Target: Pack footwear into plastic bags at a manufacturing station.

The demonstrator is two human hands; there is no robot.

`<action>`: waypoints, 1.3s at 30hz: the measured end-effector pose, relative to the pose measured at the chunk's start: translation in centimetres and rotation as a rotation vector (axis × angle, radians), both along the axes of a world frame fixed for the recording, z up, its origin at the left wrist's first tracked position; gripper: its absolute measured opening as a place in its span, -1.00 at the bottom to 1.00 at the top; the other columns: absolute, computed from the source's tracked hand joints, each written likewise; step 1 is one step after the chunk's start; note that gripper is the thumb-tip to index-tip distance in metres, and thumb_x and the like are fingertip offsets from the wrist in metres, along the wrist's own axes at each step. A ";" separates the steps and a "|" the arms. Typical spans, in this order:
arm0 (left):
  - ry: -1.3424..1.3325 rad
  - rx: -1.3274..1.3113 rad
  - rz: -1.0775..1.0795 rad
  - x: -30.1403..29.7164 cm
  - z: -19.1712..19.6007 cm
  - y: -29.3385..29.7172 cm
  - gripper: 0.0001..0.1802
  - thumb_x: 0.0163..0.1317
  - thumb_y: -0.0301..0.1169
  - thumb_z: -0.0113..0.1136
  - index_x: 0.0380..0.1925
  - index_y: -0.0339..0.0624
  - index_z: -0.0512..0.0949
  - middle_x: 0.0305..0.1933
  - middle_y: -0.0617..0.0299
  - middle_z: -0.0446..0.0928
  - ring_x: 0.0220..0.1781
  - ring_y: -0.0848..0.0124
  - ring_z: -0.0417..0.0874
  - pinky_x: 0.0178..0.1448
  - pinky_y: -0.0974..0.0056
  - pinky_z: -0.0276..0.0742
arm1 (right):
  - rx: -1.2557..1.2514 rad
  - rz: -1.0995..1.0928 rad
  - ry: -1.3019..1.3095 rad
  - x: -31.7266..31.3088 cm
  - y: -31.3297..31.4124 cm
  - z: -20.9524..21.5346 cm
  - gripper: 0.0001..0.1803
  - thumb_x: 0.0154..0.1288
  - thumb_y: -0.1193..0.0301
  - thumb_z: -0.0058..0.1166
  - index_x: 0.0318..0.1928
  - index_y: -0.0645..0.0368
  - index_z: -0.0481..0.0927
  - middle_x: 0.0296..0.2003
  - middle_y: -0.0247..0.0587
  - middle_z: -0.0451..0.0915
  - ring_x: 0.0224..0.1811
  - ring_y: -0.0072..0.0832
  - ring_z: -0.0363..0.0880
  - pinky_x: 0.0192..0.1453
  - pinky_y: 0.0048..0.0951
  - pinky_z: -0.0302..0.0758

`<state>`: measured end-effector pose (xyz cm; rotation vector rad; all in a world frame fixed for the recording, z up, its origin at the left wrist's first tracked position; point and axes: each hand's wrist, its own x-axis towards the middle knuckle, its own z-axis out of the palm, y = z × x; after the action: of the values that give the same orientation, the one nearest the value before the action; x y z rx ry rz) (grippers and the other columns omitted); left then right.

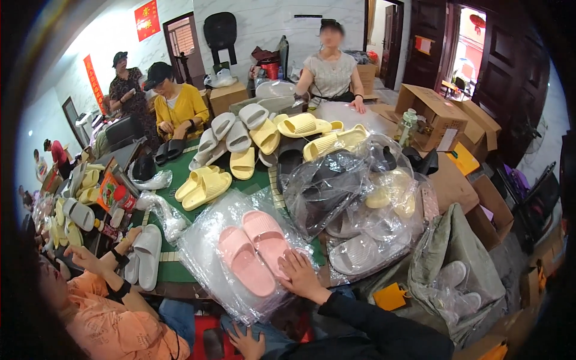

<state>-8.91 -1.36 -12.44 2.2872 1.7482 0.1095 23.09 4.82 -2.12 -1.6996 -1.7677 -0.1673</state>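
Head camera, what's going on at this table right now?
The person's right hand lies flat on a pair of pink slides resting on clear plastic bags at the near edge of a green table. The left hand is low by the lap, holding nothing. Yellow slides, grey slides and more bagged pairs cover the table. A person in orange at the left handles white slides; others sit or stand at the far side.

bagged grey slippers (360, 252): blurred by plastic | left hand (246, 342): partly cut off
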 end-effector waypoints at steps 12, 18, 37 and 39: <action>-0.091 -0.014 0.058 1.5 2.7 0.2 -0.39 -0.01 0.03 0.22 0.02 -0.04 0.57 0.46 -0.15 -0.03 0.45 -0.31 -0.19 0.35 -0.44 -0.17 | -0.004 0.004 -0.009 -0.1 -0.2 -0.3 -0.37 0.19 0.10 0.11 0.19 0.18 0.39 0.25 0.11 0.28 0.33 0.08 0.17 0.37 0.04 0.10; -0.072 -0.008 0.073 1.4 2.4 -0.4 -0.41 -0.02 0.05 0.24 0.00 0.03 0.58 0.47 -0.15 -0.07 0.44 -0.35 -0.20 0.33 -0.46 -0.17 | -0.019 -0.020 -0.046 -0.2 -0.5 -0.4 -0.39 0.18 0.12 0.11 0.18 0.19 0.41 0.25 0.11 0.29 0.32 0.08 0.18 0.35 0.05 0.12; -0.103 -0.023 0.082 1.7 3.0 -0.3 -0.40 0.03 0.02 0.20 0.07 0.01 0.55 0.45 -0.13 -0.01 0.46 -0.30 -0.19 0.38 -0.39 -0.25 | -0.021 0.005 -0.011 -0.1 -0.3 0.0 -0.37 0.16 0.19 0.13 0.20 0.25 0.37 0.29 0.11 0.23 0.35 0.10 0.12 0.39 0.04 0.08; -0.097 -0.025 0.081 1.8 3.1 -0.1 -0.40 0.03 0.01 0.19 0.07 0.01 0.55 0.45 -0.14 0.00 0.46 -0.30 -0.19 0.38 -0.39 -0.25 | -0.014 -0.005 -0.014 0.0 -0.2 -0.2 -0.36 0.18 0.16 0.11 0.21 0.21 0.37 0.29 0.10 0.23 0.35 0.09 0.13 0.38 0.04 0.10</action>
<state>-7.11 -1.49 -9.38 2.1556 1.7826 0.2094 23.11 4.58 -2.36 -1.7172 -1.7786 -0.1694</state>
